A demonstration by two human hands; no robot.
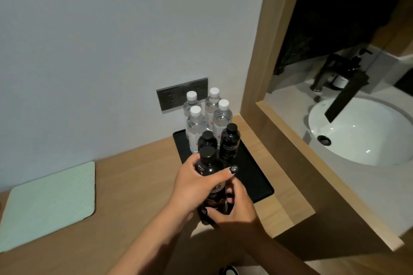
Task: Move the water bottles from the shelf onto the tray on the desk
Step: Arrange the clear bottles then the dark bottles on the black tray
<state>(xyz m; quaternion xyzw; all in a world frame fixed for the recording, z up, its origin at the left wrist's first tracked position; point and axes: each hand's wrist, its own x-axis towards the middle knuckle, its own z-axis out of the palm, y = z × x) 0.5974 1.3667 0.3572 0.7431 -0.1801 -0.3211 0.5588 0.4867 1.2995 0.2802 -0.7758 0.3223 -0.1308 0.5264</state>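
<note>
A dark bottle (210, 176) sits low in the frame's centre, gripped by both hands: the left hand (192, 187) wraps its upper body, the right hand (234, 205) curls round its base. Whether it touches the black tray (252, 174) is unclear. Behind it on the tray stand two dark bottles (230, 143) and four clear bottles (196, 127). The wooden desk (138, 185) carries a pale green mat (49, 205) at lower left.

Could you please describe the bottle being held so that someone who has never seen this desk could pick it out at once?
Start at the black tray in the desk's right corner. At its near end, both hands, left hand and right hand, grip one dark bottle. Unlike the two dark bottles standing behind it, it is held, and the four clear bottles have white caps.
</note>
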